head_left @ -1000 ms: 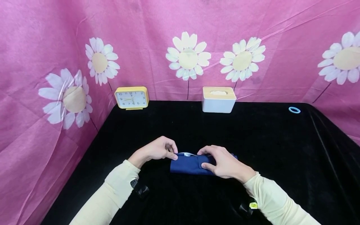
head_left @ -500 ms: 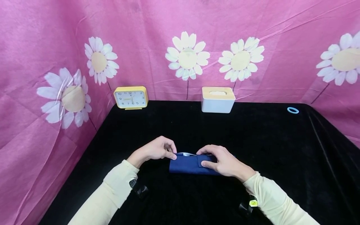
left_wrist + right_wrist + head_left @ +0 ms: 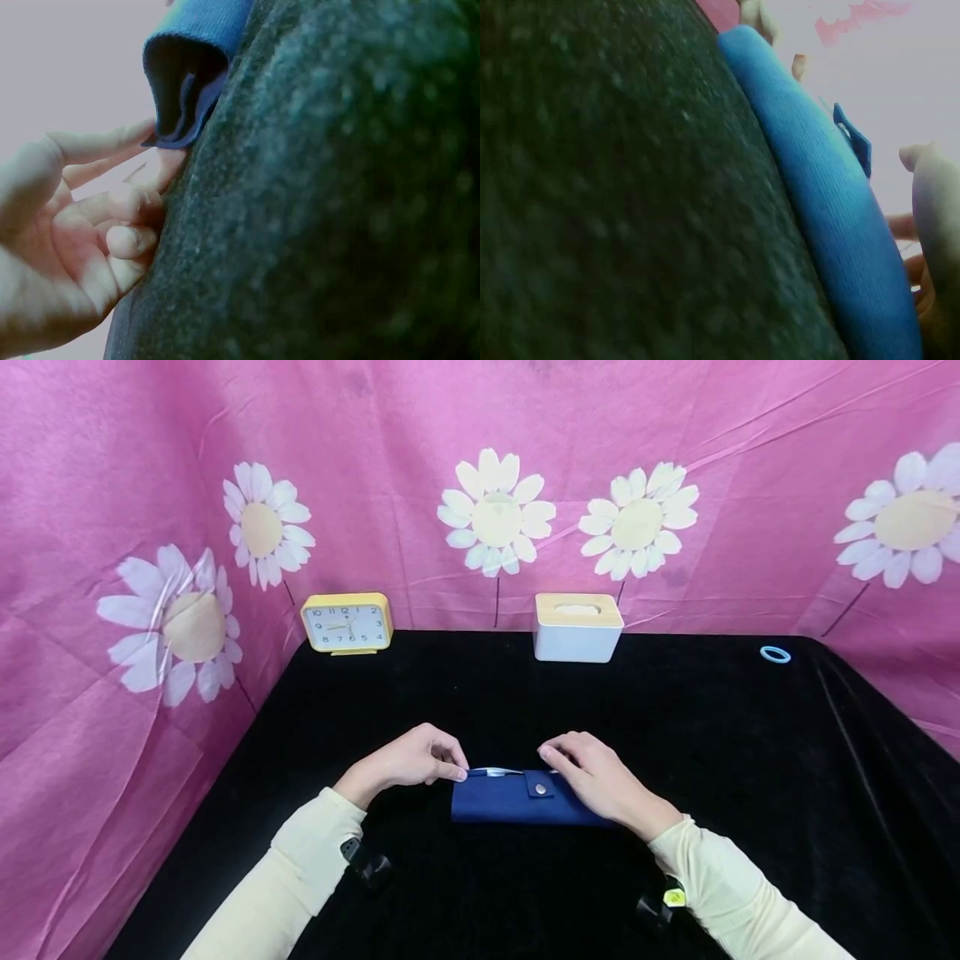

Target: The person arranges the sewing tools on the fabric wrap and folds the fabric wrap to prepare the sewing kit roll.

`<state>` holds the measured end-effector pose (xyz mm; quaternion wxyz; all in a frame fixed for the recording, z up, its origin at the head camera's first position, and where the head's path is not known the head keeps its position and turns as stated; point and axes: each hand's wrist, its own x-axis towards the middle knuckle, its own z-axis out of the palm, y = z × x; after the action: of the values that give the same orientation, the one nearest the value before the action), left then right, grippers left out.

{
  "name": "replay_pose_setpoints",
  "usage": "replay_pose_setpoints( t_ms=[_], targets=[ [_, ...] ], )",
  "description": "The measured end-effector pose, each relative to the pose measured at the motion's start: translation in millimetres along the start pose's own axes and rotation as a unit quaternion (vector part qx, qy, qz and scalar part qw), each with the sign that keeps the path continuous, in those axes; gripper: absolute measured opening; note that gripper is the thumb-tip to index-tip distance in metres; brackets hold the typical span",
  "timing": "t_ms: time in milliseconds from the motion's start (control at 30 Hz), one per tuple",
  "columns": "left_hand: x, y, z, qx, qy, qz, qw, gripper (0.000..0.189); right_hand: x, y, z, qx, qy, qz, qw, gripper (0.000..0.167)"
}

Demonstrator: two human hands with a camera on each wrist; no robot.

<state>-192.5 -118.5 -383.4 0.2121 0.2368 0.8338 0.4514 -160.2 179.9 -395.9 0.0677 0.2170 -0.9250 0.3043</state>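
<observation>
A blue fabric pouch (image 3: 498, 800) lies lengthwise on the black cloth in the head view. It has a short tab (image 3: 540, 785) with a round metal snap, and something whitish shows along its far edge. My left hand (image 3: 415, 758) pinches the pouch's far left corner between thumb and finger. In the left wrist view the pouch's hollow end (image 3: 187, 82) faces the camera, above the curled fingers. My right hand (image 3: 600, 777) hovers over the pouch's right part, its thumb off the fabric. In the right wrist view the tab (image 3: 853, 140) stands up from the pouch; the fingers are partly hidden behind it.
A yellow alarm clock (image 3: 347, 623) stands at the back left of the black-covered table (image 3: 675, 710). Near the back middle is a white tissue box (image 3: 577, 635) with a wooden lid. A light blue ring (image 3: 776, 654) lies at the back right. Pink flowered curtain surrounds the table.
My right hand has lifted its thumb off the tab and shifted slightly right and away, uncovering the metal snap. My left hand keeps pinching the corner.
</observation>
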Motion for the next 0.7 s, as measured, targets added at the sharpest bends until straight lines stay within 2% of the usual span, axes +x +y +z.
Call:
replay_pose_setpoints(
  t_ms=[167, 333, 500, 633, 700],
  targets=[
    [-0.2, -0.9, -4.0, 0.014, 0.005, -0.004, 0.9999, 0.004, 4.1, 10, -11, -0.024, 0.004, 0.029, 0.9993, 0.035],
    [-1.0, 0.0, -9.8, 0.017, 0.002, -0.004, 0.9998, 0.007, 7.2, 29, -27, -0.016, 0.0, 0.054, 0.9984, 0.038],
    [-2.7, -4.0, -14.4, 0.019, 0.003, -0.005, 0.9998, 0.007, 8.0, 50, -42, -0.024, 0.016, 0.072, 0.997, 0.041],
    [-4.4, -8.7, -19.0, 0.022, 0.015, -0.011, 0.9996, 0.007, 7.8, 63, -51, -0.044, 0.025, 0.08, 0.9955, 0.044],
    [-5.4, -10.2, -22.1, 0.031, 0.031, -0.012, 0.999, 0.007, 7.2, 69, -56, -0.056, 0.028, 0.084, 0.9945, 0.046]
  ],
)
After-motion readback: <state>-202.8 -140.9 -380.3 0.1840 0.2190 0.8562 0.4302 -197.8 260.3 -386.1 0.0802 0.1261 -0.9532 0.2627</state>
